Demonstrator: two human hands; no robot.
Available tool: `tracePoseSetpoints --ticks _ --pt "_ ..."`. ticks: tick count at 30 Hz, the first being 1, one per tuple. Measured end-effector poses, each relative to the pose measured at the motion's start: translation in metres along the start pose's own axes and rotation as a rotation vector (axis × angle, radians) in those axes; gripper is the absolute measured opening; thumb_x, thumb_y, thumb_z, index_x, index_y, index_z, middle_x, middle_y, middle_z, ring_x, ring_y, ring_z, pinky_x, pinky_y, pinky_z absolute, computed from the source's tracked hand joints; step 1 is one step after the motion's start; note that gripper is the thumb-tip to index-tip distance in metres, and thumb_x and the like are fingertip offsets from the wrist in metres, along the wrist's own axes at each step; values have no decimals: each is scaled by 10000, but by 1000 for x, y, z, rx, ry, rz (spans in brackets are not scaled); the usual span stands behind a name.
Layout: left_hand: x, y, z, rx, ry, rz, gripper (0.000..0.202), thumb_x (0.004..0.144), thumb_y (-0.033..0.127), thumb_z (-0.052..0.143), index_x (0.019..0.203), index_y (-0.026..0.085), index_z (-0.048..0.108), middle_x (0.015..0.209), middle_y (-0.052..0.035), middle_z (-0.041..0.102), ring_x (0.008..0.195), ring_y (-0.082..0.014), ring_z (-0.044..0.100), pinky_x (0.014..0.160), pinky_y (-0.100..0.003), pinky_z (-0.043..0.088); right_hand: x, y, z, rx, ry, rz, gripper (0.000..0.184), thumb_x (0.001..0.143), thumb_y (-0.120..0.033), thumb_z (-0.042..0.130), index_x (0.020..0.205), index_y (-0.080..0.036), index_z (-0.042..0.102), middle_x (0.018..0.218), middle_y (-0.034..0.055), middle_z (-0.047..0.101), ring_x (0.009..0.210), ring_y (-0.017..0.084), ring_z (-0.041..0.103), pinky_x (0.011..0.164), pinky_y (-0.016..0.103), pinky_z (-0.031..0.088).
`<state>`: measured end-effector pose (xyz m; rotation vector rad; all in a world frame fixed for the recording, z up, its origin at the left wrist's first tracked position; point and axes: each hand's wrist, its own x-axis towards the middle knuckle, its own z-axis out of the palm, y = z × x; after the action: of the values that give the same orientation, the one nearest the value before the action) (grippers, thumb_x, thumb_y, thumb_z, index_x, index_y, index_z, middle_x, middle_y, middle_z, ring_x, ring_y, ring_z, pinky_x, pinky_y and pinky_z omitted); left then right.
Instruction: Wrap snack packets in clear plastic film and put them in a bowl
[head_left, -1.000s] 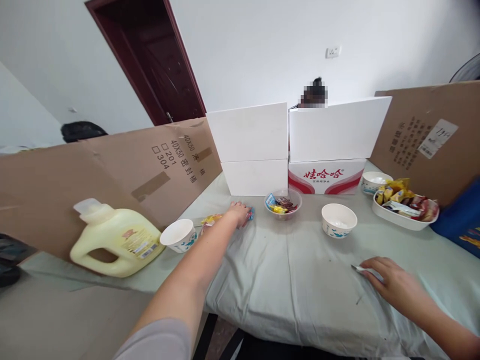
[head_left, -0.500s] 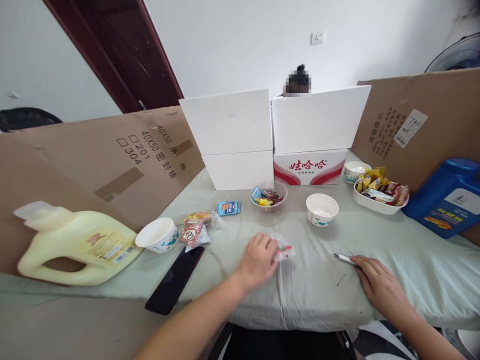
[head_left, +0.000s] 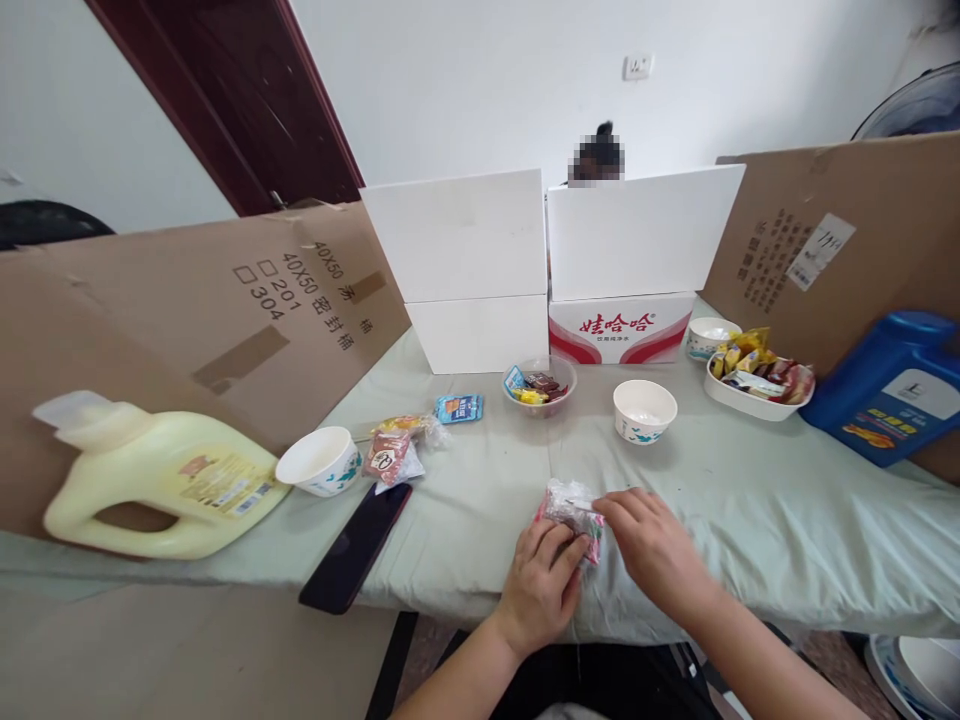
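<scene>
A small clear-and-pink plastic packet [head_left: 576, 508] lies on the cloth near the table's front edge. My left hand [head_left: 546, 575] presses its curled fingers onto the near left part of the packet, holding it against the table. From the right, my right hand [head_left: 652, 545] reaches in with its fingers pinched together. It grips a slim white pen-like tool [head_left: 582, 504], whose thin end lies over the top of the packet; most of the tool is hidden by my fingers.
Beyond my hands stand a white paper bowl [head_left: 645, 428] and a clear bowl of snacks [head_left: 538, 408]. Left are snack packets [head_left: 390, 455], a phone [head_left: 352, 555] and a yellow jug [head_left: 165, 520]. White boxes [head_left: 476, 335] stand behind; a person's head shows above them.
My right hand has come left with the pen-like tool, bringing it over the packet. My left hand has drawn the packet nearer to me and slightly right.
</scene>
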<state>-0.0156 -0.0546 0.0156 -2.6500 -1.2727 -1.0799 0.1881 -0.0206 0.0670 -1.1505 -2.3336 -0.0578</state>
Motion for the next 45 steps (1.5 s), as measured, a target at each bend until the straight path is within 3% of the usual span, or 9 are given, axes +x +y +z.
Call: tracePoseSetpoints --ticks 3,12,15,20,25,31,35,41,45 --pt "0 -1 0 -31 31 16 450 795 97 512 1226 212 572 1128 -100 590 1115 -264 516 985 -479 463 3 -8 1 -33 -93 -16 310 848 -43 455 1053 -218 606 972 52 659 879 210 564 767 340 399" --pt "-2 -11 10 -160 306 -190 438 901 86 398 1328 183 422 1289 -143 510 1244 -264 463 990 -483 465 -63 77 -9 -216 12 259 286 857 -87 443 994 -227 652 1006 64 680 940 240 578 792 382 417" --pt "2 -15 11 -200 236 -279 437 940 149 418 1372 212 406 1261 -130 546 1161 -238 526 935 -438 505 -54 52 0 -36 119 260 221 911 -272 492 1091 -229 612 1121 88 639 1051 254 563 876 414 456" --pt "4 -12 5 -268 187 -276 235 896 220 568 1121 217 636 1043 -92 596 1002 -224 573 847 -385 533 -19 -12 22 301 62 185 675 807 -449 648 1393 -247 380 1353 129 478 1196 262 505 928 417 491" --pt "4 -11 1 -477 230 -452 165 894 305 568 852 198 685 888 -64 599 860 -197 584 765 -318 509 -14 -13 37 365 156 256 165 926 -276 463 958 -225 616 1041 86 621 965 205 602 830 359 510" --pt "-2 -26 -1 -949 617 -948 250 798 418 649 831 190 555 839 -18 595 756 -152 580 697 -261 478 -57 27 33 231 311 658 214 871 -381 477 913 -194 572 810 50 613 703 186 588 655 330 496" --pt "-17 -29 -22 -833 796 -882 151 807 276 630 900 206 534 951 -28 579 882 -158 595 763 -267 483 -83 31 15 93 435 717 264 855 -369 471 1031 -192 559 926 77 621 817 221 597 739 385 495" --pt "2 -12 -47 -338 221 -94 216 894 125 457 1047 219 576 949 -65 631 904 -194 599 812 -338 486 -53 -6 -1 254 247 182 153 916 -256 471 1014 -223 584 920 66 651 848 195 618 754 340 494" --pt "30 -29 -33 8 -91 -218 315 921 213 460 1222 192 551 1229 -124 611 1175 -283 529 1004 -509 383 -18 -1 15 168 19 94 234 951 -241 400 1073 -218 598 1057 81 669 1024 212 603 876 379 473"
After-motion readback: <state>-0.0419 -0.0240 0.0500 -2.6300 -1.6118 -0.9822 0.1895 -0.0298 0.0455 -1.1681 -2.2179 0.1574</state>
